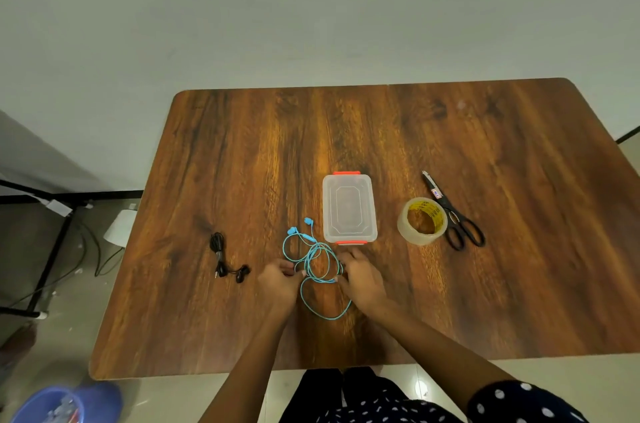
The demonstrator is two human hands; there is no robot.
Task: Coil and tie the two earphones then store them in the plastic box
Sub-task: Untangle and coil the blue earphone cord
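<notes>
Both hands are pinching the blue earphone on the worktop: left hand at nine o'clock, right hand at three. Black earphone is lying left. Plastic box is sitting at twelve, lid on.

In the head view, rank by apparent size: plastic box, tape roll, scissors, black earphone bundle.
1. plastic box
2. scissors, longest but thin
3. tape roll
4. black earphone bundle
Scissors versus tape roll is close.

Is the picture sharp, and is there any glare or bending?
Head view: a warm glare streak on the table behind the plastic box; wide-angle bending curves the table edges; both hands on the blue earphones look slightly soft.
</notes>
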